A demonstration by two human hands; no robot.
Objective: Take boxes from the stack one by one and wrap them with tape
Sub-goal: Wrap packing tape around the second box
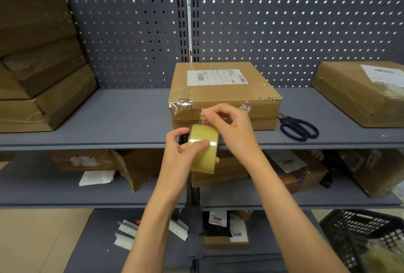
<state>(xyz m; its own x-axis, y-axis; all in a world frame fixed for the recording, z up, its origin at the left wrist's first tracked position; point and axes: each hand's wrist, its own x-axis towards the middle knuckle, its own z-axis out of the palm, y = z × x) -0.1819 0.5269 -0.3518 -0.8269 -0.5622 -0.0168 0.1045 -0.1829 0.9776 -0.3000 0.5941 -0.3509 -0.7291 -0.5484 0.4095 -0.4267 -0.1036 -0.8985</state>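
A brown cardboard box [223, 91] with a white shipping label lies on the grey shelf [122, 117], with clear tape on its front left corner. In front of it my left hand [179, 152] grips a yellowish roll of clear tape [203, 148], thumb across the roll's face. My right hand [231, 124] pinches the tape's loose end [204, 117] just above the roll, close to the box's front face. A stack of several brown boxes [41, 71] stands at the left of the shelf.
Dark-handled scissors [298, 127] lie right of the box. Another labelled box [367, 91] sits at the shelf's far right. Lower shelves hold parcels, paper and torn cardboard [140, 168]. A dark plastic basket [367, 237] stands at the bottom right. Perforated panels back the shelf.
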